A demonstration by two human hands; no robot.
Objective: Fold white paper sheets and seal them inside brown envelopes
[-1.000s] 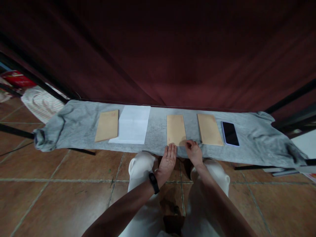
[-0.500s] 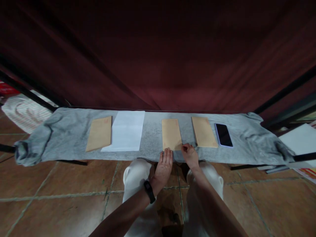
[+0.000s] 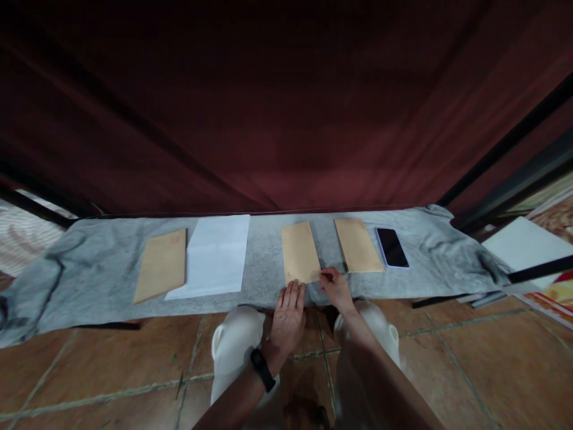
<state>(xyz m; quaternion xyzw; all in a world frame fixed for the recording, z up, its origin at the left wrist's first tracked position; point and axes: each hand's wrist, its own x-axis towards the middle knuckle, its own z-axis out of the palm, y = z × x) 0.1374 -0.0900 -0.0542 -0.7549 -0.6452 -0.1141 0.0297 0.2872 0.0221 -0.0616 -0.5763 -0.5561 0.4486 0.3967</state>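
A brown paper envelope point(image 3: 301, 252) lies flat on the grey cloth in front of me. My left hand point(image 3: 289, 313) rests with fingers stretched out, its fingertips on the envelope's near edge. At the near right corner, my right hand point(image 3: 335, 289) has thumb and fingers pinched together on the envelope. Its fingertips partly hide that corner. To the right is a second brown envelope point(image 3: 358, 245), apart from my hands. Farther left, a third brown envelope point(image 3: 161, 266) overlaps the edge of a white sheet of paper point(image 3: 217, 257).
A dark-screened phone point(image 3: 392, 248) lies right of the envelopes. Grey cloth point(image 3: 264, 251) covers the narrow bench, with a dark red curtain point(image 3: 286, 149) behind it. Black metal bars point(image 3: 514, 140) stand at both sides. White and coloured papers point(image 3: 532, 251) sit at the far right.
My view has tilted and shifted slightly, so the bench appears slanted. Both hands keep nearly the same places at the middle envelope's near edge and corner.
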